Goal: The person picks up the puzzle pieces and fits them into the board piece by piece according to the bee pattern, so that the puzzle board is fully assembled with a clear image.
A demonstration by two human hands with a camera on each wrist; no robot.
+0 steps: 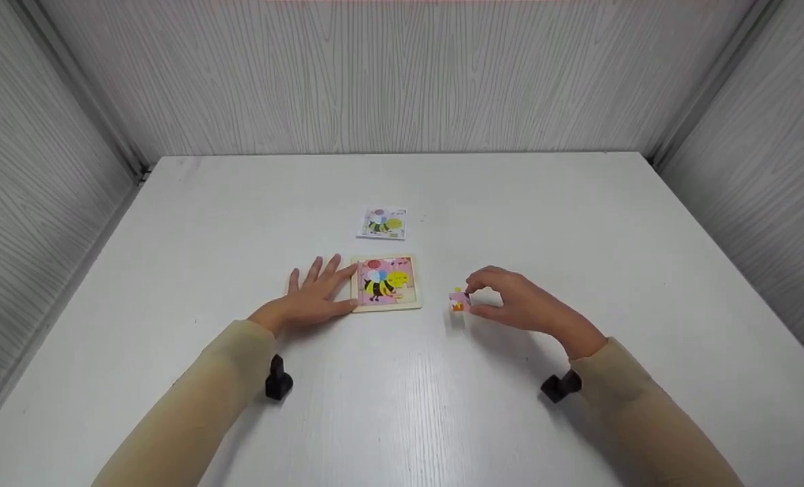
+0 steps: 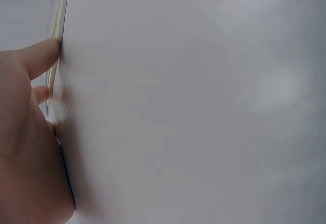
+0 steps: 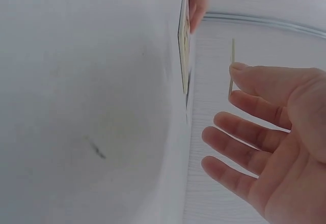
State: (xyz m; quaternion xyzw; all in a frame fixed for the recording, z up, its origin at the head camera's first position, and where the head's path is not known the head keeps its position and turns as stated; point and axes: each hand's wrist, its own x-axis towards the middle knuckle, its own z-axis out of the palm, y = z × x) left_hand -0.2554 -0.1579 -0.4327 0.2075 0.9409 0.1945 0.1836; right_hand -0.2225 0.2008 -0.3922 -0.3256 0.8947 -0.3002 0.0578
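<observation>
A square wooden jigsaw puzzle [image 1: 388,308] with a bee picture lies on the table, its tray bare at the lower right corner. My left hand [image 1: 314,297] rests at the puzzle's left edge with fingers spread, thumb and index finger touching the frame. Off to the right of the puzzle, my right hand [image 1: 520,301] pinches a pink puzzle piece [image 1: 458,302] between thumb and index finger, held above the table. Seen edge-on in the right wrist view, the piece [image 3: 233,53] is thin and flat, and the other fingers are loosely bent away from it.
Behind the puzzle lies a small card [image 1: 383,223] printed with the same bee picture. The white table [image 1: 402,406] is bounded by a grey wood-grain back wall [image 1: 402,81] and side walls. Black camera mounts sit at both wrists.
</observation>
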